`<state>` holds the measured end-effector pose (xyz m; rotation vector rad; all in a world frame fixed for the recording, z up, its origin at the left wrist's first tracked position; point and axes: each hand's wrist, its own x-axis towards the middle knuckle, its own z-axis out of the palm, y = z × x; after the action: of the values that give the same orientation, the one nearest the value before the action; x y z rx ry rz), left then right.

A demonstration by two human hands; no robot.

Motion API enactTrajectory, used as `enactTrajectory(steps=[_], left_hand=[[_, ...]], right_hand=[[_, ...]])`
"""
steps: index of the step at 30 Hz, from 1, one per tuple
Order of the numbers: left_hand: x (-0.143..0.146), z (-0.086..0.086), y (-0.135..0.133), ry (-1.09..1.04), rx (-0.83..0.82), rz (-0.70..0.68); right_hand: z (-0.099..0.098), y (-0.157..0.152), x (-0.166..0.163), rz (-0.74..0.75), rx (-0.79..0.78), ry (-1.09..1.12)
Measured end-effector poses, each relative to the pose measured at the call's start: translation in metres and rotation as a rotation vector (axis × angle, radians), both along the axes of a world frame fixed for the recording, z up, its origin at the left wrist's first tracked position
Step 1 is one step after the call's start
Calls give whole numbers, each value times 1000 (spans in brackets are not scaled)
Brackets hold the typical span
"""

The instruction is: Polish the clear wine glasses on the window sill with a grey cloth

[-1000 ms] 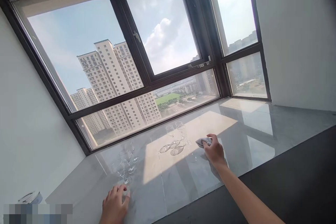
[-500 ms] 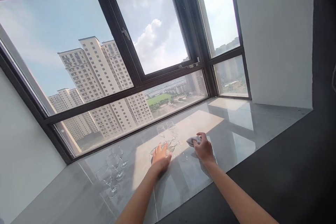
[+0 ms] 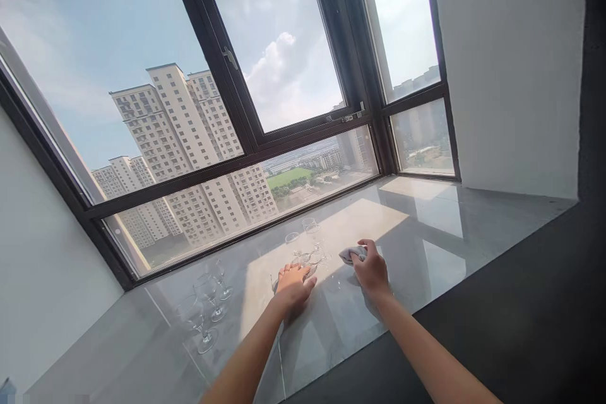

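Observation:
My left hand (image 3: 294,284) reaches down to the sill, its fingers closed round a clear wine glass (image 3: 310,272) that they mostly cover. Right behind those fingers stand two more clear stemmed glasses, the far one (image 3: 310,225) and the near one (image 3: 292,238); their outlines are faint in the sunlight. A folded grey cloth (image 3: 352,255) is pinched in my right hand (image 3: 372,270), just above the sill and apart from the glasses.
Three upright wine glasses (image 3: 207,339) stand in a row at the left of the glossy grey tiled sill (image 3: 331,347). Dark-framed windows (image 3: 255,154) rise behind the sill, with a white wall (image 3: 511,76) at the right. The sill's front edge drops into shadow.
My left hand's fingers, spread earlier, have drawn together round the glass, and the hand has shifted slightly right. My right hand still holds the cloth. The view has shifted slightly.

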<state>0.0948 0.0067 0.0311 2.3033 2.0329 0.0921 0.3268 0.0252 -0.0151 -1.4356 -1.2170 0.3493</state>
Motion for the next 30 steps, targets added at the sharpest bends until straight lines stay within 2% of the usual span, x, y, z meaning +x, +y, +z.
enactTrajectory(steps=[3,6,9,11,14,18,22,26,28,30], left_hand=[[-19,-7,-41,23,42,-39],[-47,-16,-80,43,75,46],[-74,-20,-95,70,105,166],[-90,-19,-89,72,115,274],[-108,-14,-63,52,87,435],[-122,-7,-26,38,37,538],[-122,-9,-13,25,26,604],[-99,-12,-25,14,92,668],[-76,-10,-33,-24,118,551],[-47,-7,-39,-83,92,321]], right_hand=[[1,-1,0,-9,-3,-1],[2,-1,0,-13,-18,3],[3,-2,1,-6,-32,3],[2,-1,1,-13,-31,1],[-1,1,1,-30,-14,-11],[-4,3,2,-40,-11,-24],[-1,1,2,-35,-11,-17],[2,-2,1,3,-23,-2],[3,-3,1,29,-30,-1],[3,-3,1,25,-34,3]])
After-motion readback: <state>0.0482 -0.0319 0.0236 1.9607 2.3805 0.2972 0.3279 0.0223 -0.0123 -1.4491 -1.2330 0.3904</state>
